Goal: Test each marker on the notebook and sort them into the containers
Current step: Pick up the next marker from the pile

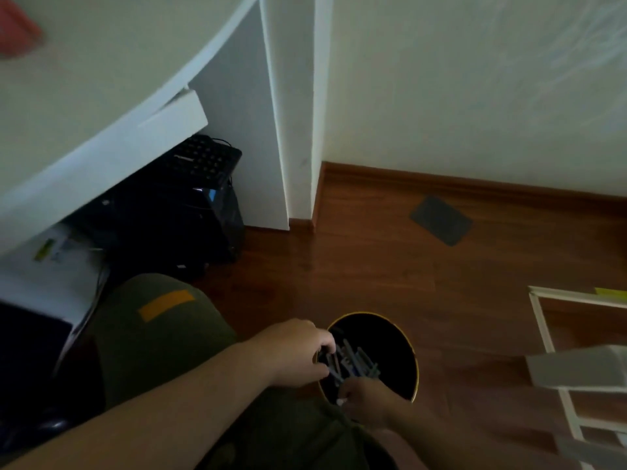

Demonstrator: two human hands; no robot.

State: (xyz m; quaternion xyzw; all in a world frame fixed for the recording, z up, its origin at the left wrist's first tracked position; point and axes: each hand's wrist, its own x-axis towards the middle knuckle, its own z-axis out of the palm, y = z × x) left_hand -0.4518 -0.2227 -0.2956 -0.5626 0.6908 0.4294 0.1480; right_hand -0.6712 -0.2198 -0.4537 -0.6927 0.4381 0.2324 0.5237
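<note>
Both hands go for the markers (pixel 349 362) in the dark container (pixel 412 364) on the floor: left hand (pixel 298 351) fingers curl round several, right hand (pixel 364 400) pinches one, probably grabbing the batch for testing.

Two hands appear: the left hand (pixel 298 351) and the right hand (pixel 364 401), both at the near rim of one round black container (pixel 403 340) with a yellow edge, standing on the wooden floor (pixel 373 266). One bundle of grey markers (pixel 349 362) lies over the container's mouth between the hands; blur prevents an exact count, though several barrels are distinguishable. One dark flat rectangular item (pixel 441 220) lies on the floor near the skirting. One black keyboard (pixel 203 157) rests under the white desk (pixel 84 96).
</note>
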